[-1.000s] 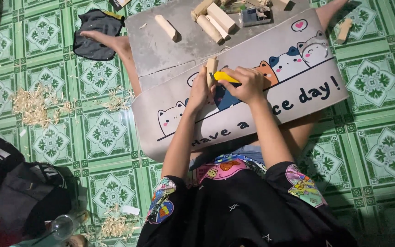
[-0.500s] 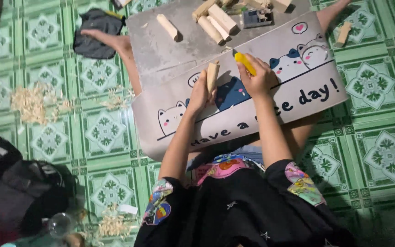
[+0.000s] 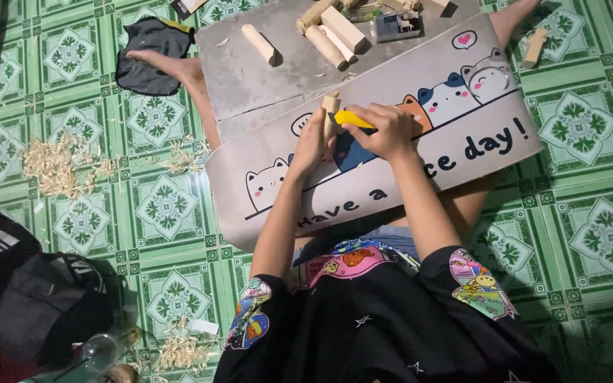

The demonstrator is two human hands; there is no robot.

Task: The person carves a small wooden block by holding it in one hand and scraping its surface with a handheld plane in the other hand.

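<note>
the left hand is wrapped around a short pale wooden stick, held upright over a grey mat printed with cartoon cats that lies across the person's lap. the right hand grips a yellow-handled cutter, its tip against the stick near the top (the blade itself is too small to make out). further off, more pale wooden blocks lie on a grey board. wood shavings litter the green patterned tile floor.
</note>
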